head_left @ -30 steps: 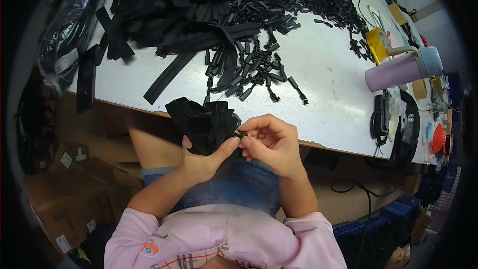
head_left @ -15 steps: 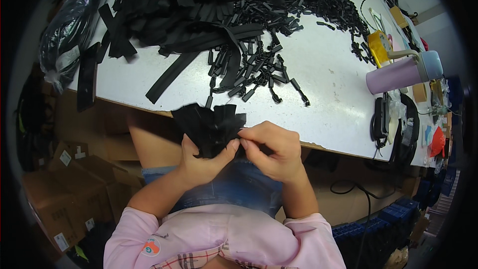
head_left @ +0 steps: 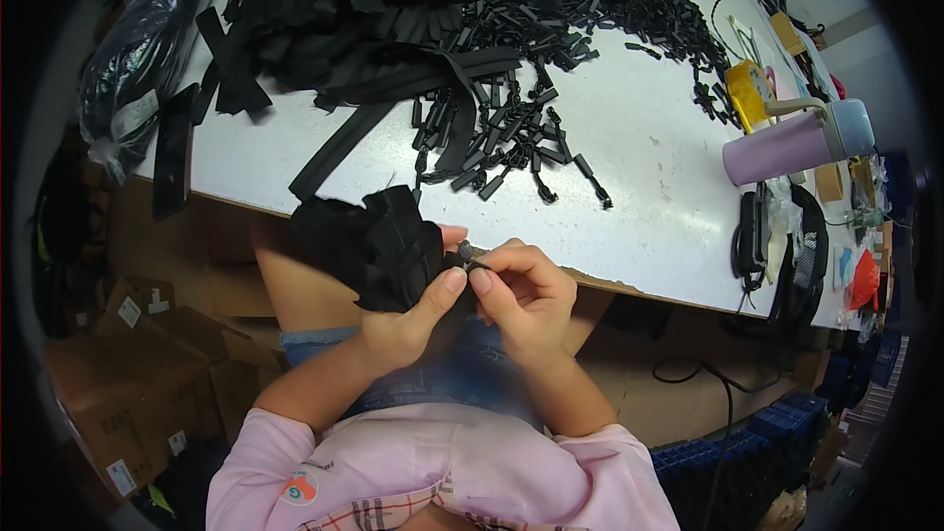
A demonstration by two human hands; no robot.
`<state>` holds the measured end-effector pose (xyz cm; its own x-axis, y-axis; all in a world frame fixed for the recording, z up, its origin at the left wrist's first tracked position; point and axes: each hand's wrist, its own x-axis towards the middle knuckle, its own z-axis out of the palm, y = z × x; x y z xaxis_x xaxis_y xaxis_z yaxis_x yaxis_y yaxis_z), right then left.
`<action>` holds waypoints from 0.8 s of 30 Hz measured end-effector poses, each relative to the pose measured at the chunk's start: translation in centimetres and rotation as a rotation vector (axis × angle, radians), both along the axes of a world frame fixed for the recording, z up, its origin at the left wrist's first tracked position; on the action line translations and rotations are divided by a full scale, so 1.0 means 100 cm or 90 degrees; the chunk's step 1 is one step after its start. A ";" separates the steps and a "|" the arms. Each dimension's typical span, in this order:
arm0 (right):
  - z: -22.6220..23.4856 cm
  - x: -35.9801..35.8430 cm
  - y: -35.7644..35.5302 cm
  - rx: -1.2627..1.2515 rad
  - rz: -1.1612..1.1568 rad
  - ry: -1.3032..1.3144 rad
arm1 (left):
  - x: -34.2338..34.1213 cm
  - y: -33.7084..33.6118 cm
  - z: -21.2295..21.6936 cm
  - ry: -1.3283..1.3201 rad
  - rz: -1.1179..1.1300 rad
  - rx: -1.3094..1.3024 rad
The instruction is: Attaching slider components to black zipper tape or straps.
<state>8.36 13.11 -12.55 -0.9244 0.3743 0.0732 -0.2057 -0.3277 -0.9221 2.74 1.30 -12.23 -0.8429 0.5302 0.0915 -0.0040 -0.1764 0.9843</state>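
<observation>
A bunch of black zipper strips point(head_left: 379, 246) is gripped in my left hand point(head_left: 405, 326), over my lap at the table's near edge. At the bunch's right end a small metallic piece, seemingly a zipper slider point(head_left: 465, 249), shows by my fingertips. My right hand point(head_left: 536, 295) pinches a small black loop or cord end point(head_left: 479, 266) close against it; its exact kind is partly hidden by the fingers. Beyond my hands lies a small scatter of black cord zipper pulls point(head_left: 511, 143). More black strips point(head_left: 334, 25) are heaped at the far left.
A large heap of zipper pulls point(head_left: 629, 0) covers the table's far side. On the right are a purple tumbler point(head_left: 777, 149), yellow tape roll point(head_left: 749, 88) and black pouch point(head_left: 752, 236). A plastic-wrapped bundle point(head_left: 147, 49) lies left. Cardboard boxes point(head_left: 128, 393) stand below.
The bunch of strips has swung left and tilted over in my left hand. My right hand has come slightly down and left, its fingertips now meeting my left hand's at the slider.
</observation>
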 end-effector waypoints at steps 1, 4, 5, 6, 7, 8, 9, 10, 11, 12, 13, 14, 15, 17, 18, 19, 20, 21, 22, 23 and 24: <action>-0.002 0.000 0.001 0.000 0.000 0.000 | -0.001 0.000 0.003 -0.022 -0.007 0.013; -0.004 -0.002 0.004 -0.030 0.029 -0.001 | -0.004 0.002 0.007 -0.063 -0.025 0.022; -0.003 -0.003 0.004 -0.020 0.019 -0.014 | -0.005 0.003 0.008 -0.083 -0.036 0.019; -0.003 -0.004 0.004 -0.010 0.011 -0.027 | -0.006 0.003 0.006 -0.083 -0.035 0.018; -0.003 -0.004 0.004 -0.010 0.011 -0.026 | -0.008 0.003 0.003 -0.084 -0.026 0.022; -0.003 -0.005 0.004 -0.012 0.014 -0.026 | -0.009 0.003 0.001 -0.085 -0.017 0.025; -0.003 -0.005 0.005 -0.013 0.015 -0.025 | -0.009 0.004 0.002 -0.085 -0.018 0.025; -0.003 -0.005 0.006 -0.013 0.015 -0.024 | -0.009 0.004 0.003 -0.106 -0.017 0.043; -0.002 -0.005 0.008 -0.047 0.041 -0.037 | -0.009 0.005 0.004 -0.127 -0.016 0.060; -0.002 -0.005 0.009 -0.081 0.068 -0.050 | -0.010 0.005 0.005 -0.127 -0.017 0.061; -0.002 -0.005 0.010 -0.081 0.067 -0.051 | -0.011 0.004 0.006 -0.162 -0.041 0.087; -0.002 -0.006 0.010 -0.129 0.084 -0.064 | -0.012 0.003 0.007 -0.197 -0.064 0.113; -0.002 -0.006 0.011 -0.177 0.102 -0.074 | -0.012 0.003 0.008 -0.197 -0.065 0.112; -0.001 -0.006 0.010 -0.197 0.091 -0.071 | -0.012 0.003 0.010 -0.280 -0.073 0.131; 0.000 -0.006 0.010 -0.215 0.080 -0.067 | -0.011 0.003 0.012 -0.280 -0.073 0.130; 0.002 -0.007 0.011 -0.215 0.079 -0.066 | -0.011 0.004 0.013 -0.284 -0.073 0.111; 0.003 -0.007 0.011 -0.232 0.093 -0.087 | -0.010 0.004 0.013 -0.288 -0.073 0.092; 0.005 -0.008 0.012 -0.248 0.108 -0.109 | -0.011 0.004 0.012 -0.289 -0.074 0.092; 0.006 -0.008 0.014 -0.249 0.107 -0.109 | -0.011 0.004 0.009 -0.223 -0.063 0.070; 0.007 -0.008 0.016 -0.265 0.135 -0.122 | -0.012 0.003 0.006 -0.157 -0.052 0.049; 0.008 -0.007 0.018 -0.280 0.163 -0.135 | -0.013 0.003 0.006 -0.156 -0.053 0.048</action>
